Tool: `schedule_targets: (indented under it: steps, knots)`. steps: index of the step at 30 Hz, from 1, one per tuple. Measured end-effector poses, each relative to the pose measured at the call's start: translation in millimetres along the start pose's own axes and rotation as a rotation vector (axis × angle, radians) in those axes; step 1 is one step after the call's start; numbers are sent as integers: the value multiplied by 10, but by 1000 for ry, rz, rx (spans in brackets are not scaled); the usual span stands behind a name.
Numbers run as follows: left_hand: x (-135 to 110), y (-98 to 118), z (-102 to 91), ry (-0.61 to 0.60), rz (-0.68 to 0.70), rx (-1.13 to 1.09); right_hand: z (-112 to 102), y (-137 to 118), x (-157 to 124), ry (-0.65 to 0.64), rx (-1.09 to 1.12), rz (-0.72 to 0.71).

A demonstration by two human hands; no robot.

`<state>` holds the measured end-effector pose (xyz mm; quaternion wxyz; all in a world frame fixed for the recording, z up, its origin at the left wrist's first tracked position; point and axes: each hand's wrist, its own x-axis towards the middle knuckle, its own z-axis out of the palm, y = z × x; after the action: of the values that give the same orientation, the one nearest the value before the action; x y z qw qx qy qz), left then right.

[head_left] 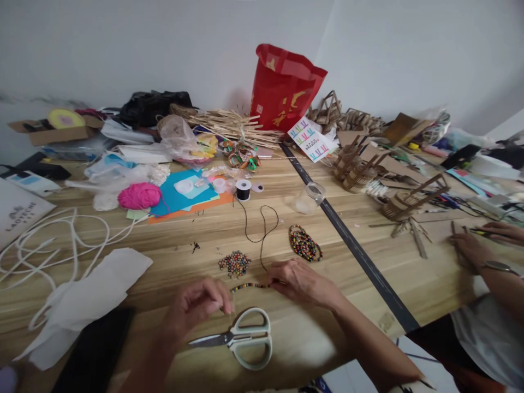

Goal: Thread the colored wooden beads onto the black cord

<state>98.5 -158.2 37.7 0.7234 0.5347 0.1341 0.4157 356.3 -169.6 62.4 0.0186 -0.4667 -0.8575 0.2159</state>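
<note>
A short string of multicoloured beads (250, 285) spans the gap between my hands. My right hand (301, 281) is closed on its right end, where thin black cord (262, 240) leads back to a white spool (243, 190). Near the left end, my left hand (202, 300) is pinched; a tiny dark thing shows at its fingertips, too small to name. Loose beads (235, 263) lie in a pile just beyond the string. Coiled bead strands (305, 244) rest past my right hand. White-handled scissors (251, 338) lie on the table close in front of me.
A clear jar (308, 197) lies beyond the strands, beside a black strip (356, 245) across the table. Pink yarn (140, 195), white cord (73, 245) and paper (94, 295) are at left. Small woven baskets (413, 199) and a co-worker's hands (470, 248) are at right.
</note>
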Motion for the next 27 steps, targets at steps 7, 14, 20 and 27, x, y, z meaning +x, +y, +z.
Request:
schedule_targets:
  steps: [7, 14, 20, 27]
  knots:
    - [-57, -260, 467, -194, -119, 193, 205, 60, -47, -28, 134, 72]
    - [-136, -392, 627, -336, -114, 665, 341, 72, -132, -20, 272, 98]
    - [-116, -419, 669, -471, -10, 848, 463, 54, -236, 14, 297, 95]
    - [-117, -450, 703, -511, -8, 876, 507, 55, -266, 67, 435, 134]
